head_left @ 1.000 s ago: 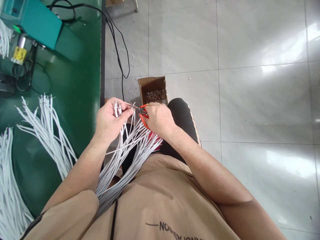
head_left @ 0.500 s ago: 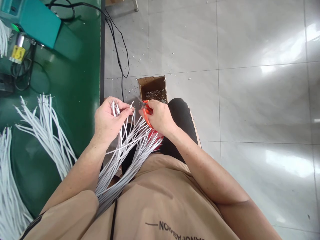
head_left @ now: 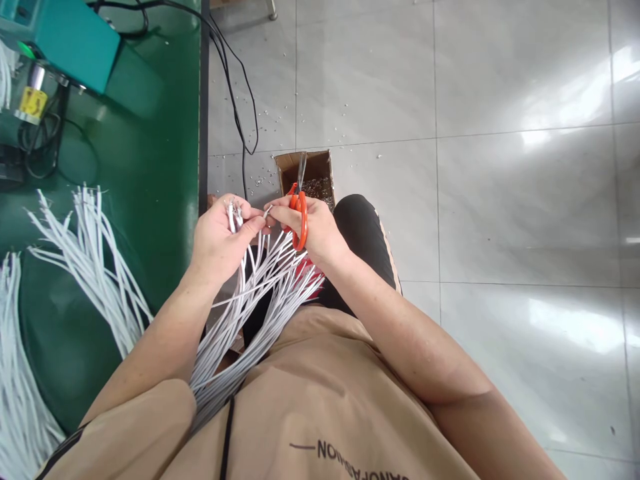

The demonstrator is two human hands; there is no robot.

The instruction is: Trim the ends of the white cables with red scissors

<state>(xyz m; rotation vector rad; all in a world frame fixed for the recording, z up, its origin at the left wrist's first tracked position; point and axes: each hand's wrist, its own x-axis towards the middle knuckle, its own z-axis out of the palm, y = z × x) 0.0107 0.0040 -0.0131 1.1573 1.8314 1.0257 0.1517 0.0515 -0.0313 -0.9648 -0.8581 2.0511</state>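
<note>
Several white cables (head_left: pixel 240 287) run across my lap, and my left hand (head_left: pixel 220 233) is closed around the ends of a few of them. Its thumb and forefinger pinch one cable end that points right. My right hand (head_left: pixel 317 230) carries orange-handled scissors (head_left: pixel 301 217) in its palm, blades pointing away from me over the box. With thumb and forefinger, the right hand also touches the tip of that pinched cable. Whether the scissor blades are fully closed is hard to tell.
A small cardboard box (head_left: pixel 320 162) holding tiny clippings stands on the tiled floor, with scraps scattered around it. On the green table (head_left: pixel 165 133) at left lie bundles of white cables (head_left: pixel 95 260) and a teal machine (head_left: pixel 75 47). Black cords (head_left: pixel 230 87) hang off its edge.
The scissors have swung from pointing left at the cable end to pointing away from me. My right thumb and forefinger have come to the cable tip; the left hand has barely moved.
</note>
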